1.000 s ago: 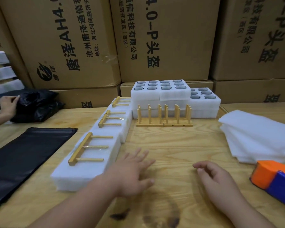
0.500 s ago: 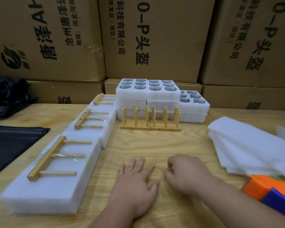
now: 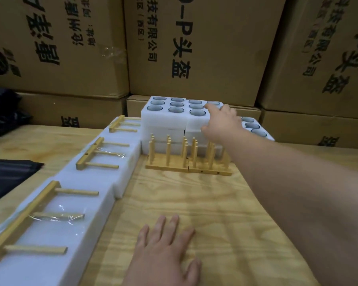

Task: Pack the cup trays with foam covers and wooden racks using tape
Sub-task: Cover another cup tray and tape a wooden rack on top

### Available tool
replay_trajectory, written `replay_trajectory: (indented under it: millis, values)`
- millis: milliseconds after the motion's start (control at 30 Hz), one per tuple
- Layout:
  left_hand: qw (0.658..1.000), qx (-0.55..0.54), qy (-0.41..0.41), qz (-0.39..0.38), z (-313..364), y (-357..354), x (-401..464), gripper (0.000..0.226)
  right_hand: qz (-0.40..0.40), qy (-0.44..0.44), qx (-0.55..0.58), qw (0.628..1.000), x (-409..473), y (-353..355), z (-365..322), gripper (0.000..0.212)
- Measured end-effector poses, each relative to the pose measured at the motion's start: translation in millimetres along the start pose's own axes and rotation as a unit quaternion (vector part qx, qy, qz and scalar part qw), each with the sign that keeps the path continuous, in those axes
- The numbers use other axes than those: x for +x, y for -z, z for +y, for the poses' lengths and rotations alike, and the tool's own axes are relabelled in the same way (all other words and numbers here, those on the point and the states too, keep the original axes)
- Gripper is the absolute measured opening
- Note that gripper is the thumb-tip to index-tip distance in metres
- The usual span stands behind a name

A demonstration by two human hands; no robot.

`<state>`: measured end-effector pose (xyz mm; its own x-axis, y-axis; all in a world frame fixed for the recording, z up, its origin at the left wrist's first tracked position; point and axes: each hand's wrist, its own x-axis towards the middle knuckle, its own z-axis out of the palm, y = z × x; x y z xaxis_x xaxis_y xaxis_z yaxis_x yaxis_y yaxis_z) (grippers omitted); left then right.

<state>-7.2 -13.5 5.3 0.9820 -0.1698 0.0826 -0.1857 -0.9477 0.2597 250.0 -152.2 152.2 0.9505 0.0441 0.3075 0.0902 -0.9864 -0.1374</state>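
Note:
White foam cup trays [image 3: 165, 120] holding glass cups are stacked at the back centre of the wooden table [image 3: 194, 203]. My right hand [image 3: 221, 122] reaches to the top right tray [image 3: 194, 121], fingers over its top and thumb against its front face. My left hand [image 3: 163, 248] lies flat on the table near me, holding nothing. Two wooden racks [image 3: 186, 164] stand upright in front of the stack. Along the left runs a row of foam-covered trays [image 3: 103, 182] with wooden racks [image 3: 31, 213] taped flat on top.
Large printed cardboard boxes [image 3: 194, 48] wall off the back of the table. A black plastic sheet [image 3: 6, 174] lies at the left edge and a black bag [image 3: 2, 114] sits behind it. Another cup tray [image 3: 254, 129] shows behind my right arm.
My right hand left the table beside my left hand and reached forward to the top right cup tray. The view moved closer and to the right. My left hand stayed flat on the table.

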Motion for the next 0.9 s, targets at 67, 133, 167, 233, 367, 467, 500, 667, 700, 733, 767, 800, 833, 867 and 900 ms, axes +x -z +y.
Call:
replay_trajectory:
  millis: [67,133,167,233,367,467,500,667,700,733,767,800,833,867,900]
  values:
    - [1.000,0.001,0.002,-0.003,-1,-3,2,0.061,-0.036,-0.001,-0.028,0.999,15,-4,-5,0.063]
    - [1.000,0.001,0.002,-0.004,-2,-5,4,0.061,-0.065,-0.001,-0.067,0.996,26,-7,-8,0.063]
    - [1.000,0.007,0.006,-0.004,-2,-5,5,0.060,-0.082,0.001,-0.083,0.993,31,-8,-9,0.064]
    - [1.000,0.010,0.015,-0.014,-2,-2,6,0.060,-0.113,0.006,-0.098,0.989,41,-12,-12,0.069]
    - [0.999,0.004,0.029,-0.027,-4,-3,8,0.061,-0.114,0.019,-0.091,0.989,50,-13,-12,0.050]
    - [0.999,0.013,0.023,-0.027,-4,-6,6,0.061,-0.077,0.010,-0.097,0.992,52,-11,-9,0.026]
    - [0.999,0.014,0.021,-0.029,-4,-6,5,0.060,-0.062,0.005,-0.095,0.993,53,-10,-7,0.019]
    - [1.000,0.003,0.025,-0.017,-5,-5,3,0.062,0.023,0.015,-0.080,0.996,51,10,0,0.023]
    - [1.000,0.004,0.021,-0.005,-6,-7,2,0.066,0.040,0.017,-0.077,0.996,49,15,0,0.024]
    - [1.000,0.014,0.014,0.006,-8,-11,4,0.073,0.054,0.019,-0.074,0.996,46,21,1,0.023]
    - [1.000,0.012,0.019,-0.004,-10,-14,5,0.081,0.067,0.022,-0.070,0.995,42,26,1,0.022]
    - [0.999,0.007,0.027,-0.019,-12,-17,5,0.085,0.078,0.025,-0.065,0.995,37,29,2,0.022]
    - [0.999,0.008,0.029,-0.022,-12,-19,5,0.088,0.086,0.032,-0.062,0.994,31,32,4,0.021]
    - [0.999,0.009,0.031,-0.021,-12,-20,6,0.088,0.091,0.041,-0.061,0.993,23,34,6,0.022]
    - [0.999,0.006,0.033,-0.024,-12,-20,5,0.089,0.093,0.050,-0.061,0.993,13,36,7,0.022]
